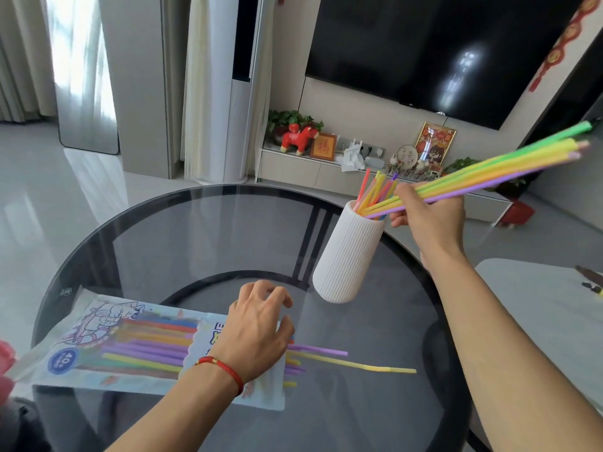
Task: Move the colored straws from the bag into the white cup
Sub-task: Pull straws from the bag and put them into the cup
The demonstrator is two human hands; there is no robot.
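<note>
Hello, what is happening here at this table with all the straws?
A person is moving colored straws into a white cup on a glass table. The right hand holds a bundle of straws with its lower ends at the cup's mouth, where some straws already stand. The left hand rests on the bag, which still holds straws.

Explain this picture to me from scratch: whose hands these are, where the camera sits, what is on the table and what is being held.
There is no machine here: a person wears one camera on the head, looking down at their own hands. The right hand grips a bundle of colored straws, its lower ends at the mouth of the white cup, which already holds some. The left hand rests on the bag, where more straws lie, a few sticking out. Everything sits on a round glass table.
</note>
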